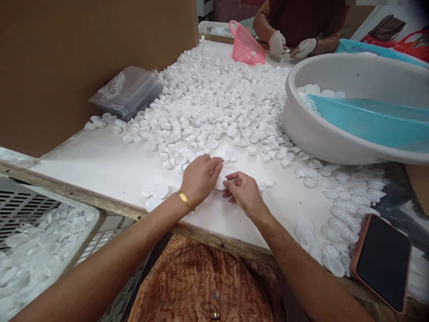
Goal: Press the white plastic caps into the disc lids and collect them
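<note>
My right hand (246,193) pinches a small white plastic cap (220,183) by its round edge, just above the white tabletop. Beside it, my left hand (201,178) has its fingers curled and thumb against the fingertips. Whatever those fingers may hold is hidden. Close beyond my left fingertips lies another white piece (230,154). The big heap of white plastic caps (214,103) spreads across the table behind both hands. Several flat white caps (161,191) lie left of my left wrist.
A grey tub (311,138) holding a blue scoop (365,120) stands at right. A phone (382,261) rests near the front right edge. Left are a plastic-wrapped pack (129,89), cardboard (94,58) and a crate (97,223). A gloved person works behind a pink scoop (246,47).
</note>
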`<state>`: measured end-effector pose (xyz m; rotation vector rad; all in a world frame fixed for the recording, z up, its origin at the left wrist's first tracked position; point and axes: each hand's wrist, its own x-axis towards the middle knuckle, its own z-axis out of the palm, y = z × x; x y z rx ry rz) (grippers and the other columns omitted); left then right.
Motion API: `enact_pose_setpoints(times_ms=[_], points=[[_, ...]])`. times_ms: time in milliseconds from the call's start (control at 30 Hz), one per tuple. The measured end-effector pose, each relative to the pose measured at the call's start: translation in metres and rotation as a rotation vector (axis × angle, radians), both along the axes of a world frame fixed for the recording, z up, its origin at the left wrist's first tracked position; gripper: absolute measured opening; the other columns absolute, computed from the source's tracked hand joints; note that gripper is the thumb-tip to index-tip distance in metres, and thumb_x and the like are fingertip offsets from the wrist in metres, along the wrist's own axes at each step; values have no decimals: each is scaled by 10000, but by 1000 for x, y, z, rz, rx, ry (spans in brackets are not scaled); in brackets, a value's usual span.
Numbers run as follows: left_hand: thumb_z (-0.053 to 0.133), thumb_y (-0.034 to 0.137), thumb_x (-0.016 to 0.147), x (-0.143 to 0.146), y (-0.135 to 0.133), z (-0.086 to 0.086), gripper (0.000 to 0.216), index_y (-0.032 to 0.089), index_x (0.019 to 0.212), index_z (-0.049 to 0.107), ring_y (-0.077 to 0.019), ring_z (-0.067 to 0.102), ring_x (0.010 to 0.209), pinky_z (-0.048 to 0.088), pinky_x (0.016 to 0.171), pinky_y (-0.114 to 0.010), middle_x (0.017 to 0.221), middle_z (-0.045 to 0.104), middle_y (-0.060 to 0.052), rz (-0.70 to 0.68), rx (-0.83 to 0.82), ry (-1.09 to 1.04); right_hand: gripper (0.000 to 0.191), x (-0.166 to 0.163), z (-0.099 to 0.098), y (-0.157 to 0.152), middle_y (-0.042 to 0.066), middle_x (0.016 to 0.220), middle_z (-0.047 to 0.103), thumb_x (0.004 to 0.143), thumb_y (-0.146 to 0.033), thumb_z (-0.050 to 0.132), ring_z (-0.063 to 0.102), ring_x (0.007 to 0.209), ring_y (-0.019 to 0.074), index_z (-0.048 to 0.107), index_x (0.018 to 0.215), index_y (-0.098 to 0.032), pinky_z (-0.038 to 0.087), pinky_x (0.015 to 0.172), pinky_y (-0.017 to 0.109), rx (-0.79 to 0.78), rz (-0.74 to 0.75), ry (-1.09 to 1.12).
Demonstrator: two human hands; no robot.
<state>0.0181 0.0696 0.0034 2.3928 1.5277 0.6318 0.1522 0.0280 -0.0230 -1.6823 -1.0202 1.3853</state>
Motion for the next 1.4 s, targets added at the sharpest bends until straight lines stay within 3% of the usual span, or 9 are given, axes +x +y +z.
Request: enact_pose_setpoints(times_ms=[100,233,433,567,800,1033,1233,1300,1400], points=[[351,288,909,27,17,-7,331,242,1159,563,-225,464,941,358,780,-352,969,555,-91,-61,164,134,96,-1,-3,0,-4,606,616,761,-222,572,634,534,129,542,833,-166,479,398,166,10,-7,22],[380,250,888,46,32,-23,378,296,1251,475,-273,378,1072,293,857,-441,1119,497,-116,-139,210,266,80,-1,-4,-2,-4,642,608,789,-159,489,625,546,110,533,857,-156,524,453,190,4,-2,79],[524,174,768,49,27,-24,591,297,1326,370,-284,318,1158,197,971,-481,1239,428,-119,-168,225,366,296,3,2,-10,18,712,631,791,-98,442,638,590,128,490,1077,-152,557,545,259,-36,43,107],[552,161,732,52,28,-24,650,327,1327,353,-275,313,1180,136,1021,-504,1279,399,-95,-228,216,400,260,4,3,-15,26,753,643,785,-114,458,645,653,147,513,1034,-160,545,621,291,3,93,32],[511,122,768,52,37,-31,631,393,1316,358,-274,292,1218,113,1039,-524,1346,351,-62,-144,177,349,229,3,0,-10,13,717,641,775,-118,467,635,662,158,539,983,-184,505,623,283,51,141,-92],[497,186,804,48,14,-23,615,378,1357,308,-275,340,1189,136,1027,-516,1301,385,-95,-177,278,376,76,10,-2,-15,15,691,648,763,-160,507,631,602,146,536,832,-176,486,555,244,37,216,-76],[325,321,906,19,-9,-15,435,353,1338,363,-252,427,988,334,837,-442,1105,477,-96,64,31,235,54,-5,2,-29,8,688,662,766,-187,536,613,619,137,587,784,-182,443,580,227,184,347,-219],[281,296,918,8,-9,-9,414,290,1310,412,-234,437,927,356,774,-394,1030,513,-88,108,-27,171,81,-13,5,-29,8,675,664,784,-214,534,607,608,136,610,794,-188,427,578,226,199,382,-300],[320,210,896,-7,-3,-1,351,221,1161,549,-236,453,913,343,741,-378,954,564,-85,105,10,211,140,-25,10,-28,10,710,681,790,-245,551,616,640,147,643,887,-204,416,592,231,197,430,-365]])
